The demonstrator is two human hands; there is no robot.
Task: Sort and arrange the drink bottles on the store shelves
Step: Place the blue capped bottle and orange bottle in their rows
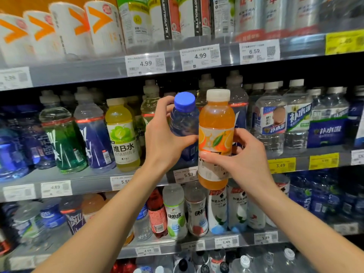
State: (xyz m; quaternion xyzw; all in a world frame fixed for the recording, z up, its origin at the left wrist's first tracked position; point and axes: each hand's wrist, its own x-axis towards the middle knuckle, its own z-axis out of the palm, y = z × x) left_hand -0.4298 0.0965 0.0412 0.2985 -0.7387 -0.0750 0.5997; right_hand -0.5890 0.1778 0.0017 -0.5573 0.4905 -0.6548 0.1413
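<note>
Two bottles are held in front of the middle shelf point(94, 179): one blue-capped bottle point(184, 117) and one orange drink bottle point(215, 138) with a white cap, upright and touching side by side. The left hand point(163, 138) grips the blue-capped bottle, fingers curled around its body. The right hand point(242, 156) grips the orange drink bottle at its label, thumb in front, fingers wrapped behind. One yellow-green vitamin bottle point(122, 134) stands on the middle shelf to the left, beside a green-label bottle point(63, 138). Price tags point(145, 64) line the shelf edges. Further bottles stand behind the hands, partly hidden.
</note>
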